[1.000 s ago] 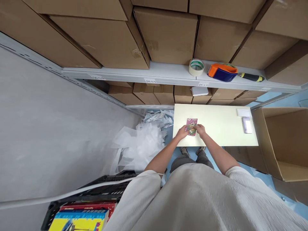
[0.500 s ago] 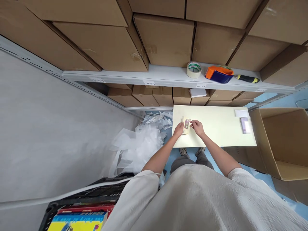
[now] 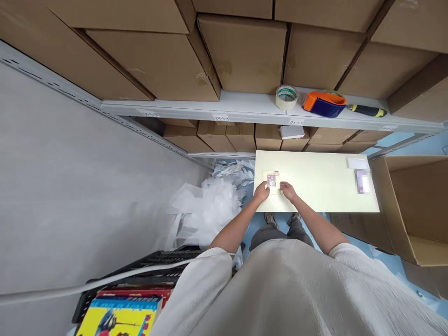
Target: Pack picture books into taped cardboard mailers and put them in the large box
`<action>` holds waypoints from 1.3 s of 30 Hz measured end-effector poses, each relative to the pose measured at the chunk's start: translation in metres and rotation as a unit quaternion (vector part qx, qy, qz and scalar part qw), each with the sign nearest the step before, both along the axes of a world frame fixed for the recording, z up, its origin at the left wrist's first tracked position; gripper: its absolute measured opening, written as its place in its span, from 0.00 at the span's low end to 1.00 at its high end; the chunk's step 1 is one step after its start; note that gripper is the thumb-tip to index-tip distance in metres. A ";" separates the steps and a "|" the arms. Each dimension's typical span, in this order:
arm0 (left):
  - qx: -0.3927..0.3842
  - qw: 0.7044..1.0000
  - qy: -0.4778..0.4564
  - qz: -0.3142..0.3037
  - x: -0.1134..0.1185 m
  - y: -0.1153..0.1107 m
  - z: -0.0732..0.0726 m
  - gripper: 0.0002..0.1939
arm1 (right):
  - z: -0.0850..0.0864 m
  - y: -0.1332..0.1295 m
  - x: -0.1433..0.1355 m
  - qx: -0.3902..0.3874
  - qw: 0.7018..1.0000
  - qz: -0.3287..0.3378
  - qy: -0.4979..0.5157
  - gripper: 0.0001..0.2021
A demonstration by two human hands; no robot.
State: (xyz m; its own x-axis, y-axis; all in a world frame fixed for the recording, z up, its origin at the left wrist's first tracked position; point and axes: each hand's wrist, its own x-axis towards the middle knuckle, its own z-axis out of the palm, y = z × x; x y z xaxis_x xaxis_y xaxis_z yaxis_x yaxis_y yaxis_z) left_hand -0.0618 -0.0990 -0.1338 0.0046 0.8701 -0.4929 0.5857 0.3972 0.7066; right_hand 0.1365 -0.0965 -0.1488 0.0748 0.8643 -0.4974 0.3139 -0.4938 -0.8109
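Observation:
A small cream booklet (image 3: 275, 189) with a purple picture on its front lies at the left part of the pale table (image 3: 315, 186). A small red-outlined label (image 3: 276, 173) shows at its upper right corner. My left hand (image 3: 262, 192) grips the lower left edge, its thumb over the cover. At the right edge, the curled fingers of my right hand (image 3: 288, 190) are closed on the booklet too. The fingertips under it are hidden.
A white slip (image 3: 357, 163) and a blurred purple item (image 3: 363, 181) lie at the table's right end. An open carton (image 3: 395, 210) stands beside it. Crumpled white wrapping (image 3: 206, 210) is heaped left. Tape (image 3: 286, 97) sits on the shelf above. A black crate (image 3: 84, 298) holds books.
My right hand has moved down from the label to the booklet's right edge. The booklet now appears wider and faces up more squarely. The view has shifted slightly.

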 end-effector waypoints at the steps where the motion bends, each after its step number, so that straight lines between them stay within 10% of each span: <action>1: 0.000 1.000 -0.002 0.000 0.000 -0.001 0.000 0.27 | -0.001 -0.001 -0.001 -0.014 1.000 -0.008 0.006 0.19; 15: -0.030 0.956 -0.292 0.025 0.050 0.001 0.002 0.18 | 0.026 0.004 0.015 0.031 0.992 -0.102 -0.064 0.16; 21: 0.000 0.978 -0.189 0.092 0.033 0.008 0.008 0.19 | 0.035 0.002 0.002 0.037 0.998 0.011 0.050 0.14; 29: -0.005 0.994 -0.058 0.097 -0.005 0.001 -0.002 0.25 | 0.018 -0.013 0.000 0.019 0.991 0.114 -0.072 0.13; 39: 0.046 0.984 0.033 -0.168 -0.008 -0.020 -0.001 0.27 | 0.027 -0.021 -0.002 0.098 0.874 0.391 -0.272 0.24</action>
State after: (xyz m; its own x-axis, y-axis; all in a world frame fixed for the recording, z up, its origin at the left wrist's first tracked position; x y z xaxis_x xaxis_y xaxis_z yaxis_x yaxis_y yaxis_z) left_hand -0.0702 -0.1187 -0.1350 0.2705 0.8659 -0.4209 0.7182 0.1097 0.6872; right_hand 0.1344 -0.1178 -0.1223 -0.3981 0.8215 -0.4082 0.8580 0.1761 -0.4825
